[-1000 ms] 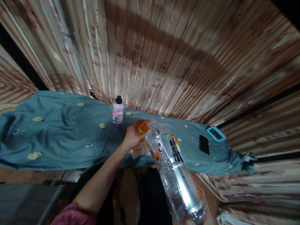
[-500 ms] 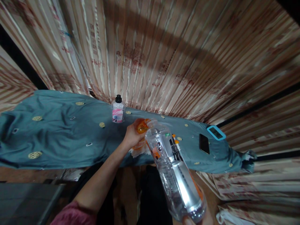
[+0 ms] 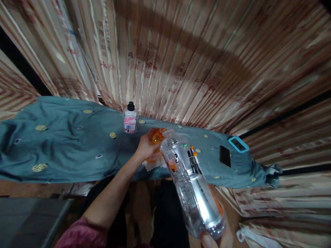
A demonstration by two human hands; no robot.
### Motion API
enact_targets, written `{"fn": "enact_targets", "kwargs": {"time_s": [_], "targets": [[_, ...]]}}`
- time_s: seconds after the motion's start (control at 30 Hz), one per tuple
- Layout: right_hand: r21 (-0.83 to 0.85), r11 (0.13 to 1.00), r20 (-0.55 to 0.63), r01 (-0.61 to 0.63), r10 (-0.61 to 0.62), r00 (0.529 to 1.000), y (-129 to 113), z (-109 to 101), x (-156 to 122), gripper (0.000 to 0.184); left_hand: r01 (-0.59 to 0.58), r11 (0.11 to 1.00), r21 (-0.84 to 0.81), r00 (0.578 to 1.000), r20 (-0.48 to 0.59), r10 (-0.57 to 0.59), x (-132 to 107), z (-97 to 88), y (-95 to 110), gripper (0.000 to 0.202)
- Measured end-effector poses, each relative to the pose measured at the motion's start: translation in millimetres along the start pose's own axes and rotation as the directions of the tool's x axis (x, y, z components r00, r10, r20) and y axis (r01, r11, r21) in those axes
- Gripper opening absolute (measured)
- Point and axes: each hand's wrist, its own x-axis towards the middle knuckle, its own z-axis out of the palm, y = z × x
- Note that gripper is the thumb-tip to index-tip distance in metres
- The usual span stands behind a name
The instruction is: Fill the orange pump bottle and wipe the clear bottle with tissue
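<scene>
My left hand (image 3: 147, 146) is wrapped around a translucent orange container (image 3: 157, 136); its exact kind is hard to make out. My right hand (image 3: 216, 240) grips the base of a large clear plastic bottle (image 3: 193, 186) with a silver and orange label. This bottle is tilted, its mouth up at the rim of the orange container. I cannot tell whether any liquid runs between them. Below my left hand lies a white frilly-edged piece (image 3: 155, 167) with orange on it, partly covered. Small orange-topped items (image 3: 193, 151) show just behind the clear bottle.
A clear pump-top bottle (image 3: 130, 120) with a pink label and black cap stands on the teal patterned cloth (image 3: 64, 144). To the right lie a dark phone (image 3: 225, 156) and a blue-framed digital clock (image 3: 238, 144). A pleated curtain (image 3: 165, 69) hangs behind the cloth-covered surface.
The view has shifted slightly, so the surface sits a little higher. Both hands keep their grip, and the clear bottle stays tilted at the orange container.
</scene>
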Motion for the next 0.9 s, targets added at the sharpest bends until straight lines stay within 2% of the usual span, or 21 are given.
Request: {"fn": "enact_targets", "kwargs": {"time_s": [0.27,0.5,0.63,0.77,0.9], "targets": [[0.019,1.000,0.021,0.007,-0.007,1.000,6.7,-5.9,0.4,0.070,-0.019,0.999,0.044,1.000,0.000,0.019,0.2,-0.9,-6.2,0.046],[0.042,0.999,0.007,-0.025,0.025,1.000,8.7,-6.5,0.0,0.069,-0.022,0.997,0.077,1.000,0.006,0.021,0.6,-3.0,-3.0,0.045],[0.046,0.999,0.040,-0.018,0.016,0.999,10.8,-8.9,0.8,0.070,-0.026,0.996,0.089,1.000,0.002,0.026,0.5,-3.3,-0.4,0.044],[0.012,1.000,0.034,0.025,-0.025,0.999,6.8,-7.0,0.9,0.068,-0.031,0.998,0.059,1.000,0.005,0.030,0.0,-2.2,0.3,0.045],[0.051,0.999,0.027,0.005,-0.006,1.000,0.8,-2.4,-0.2,0.066,-0.033,0.998,0.056,0.999,0.002,0.033,-0.2,-1.2,-1.3,0.046]]}}
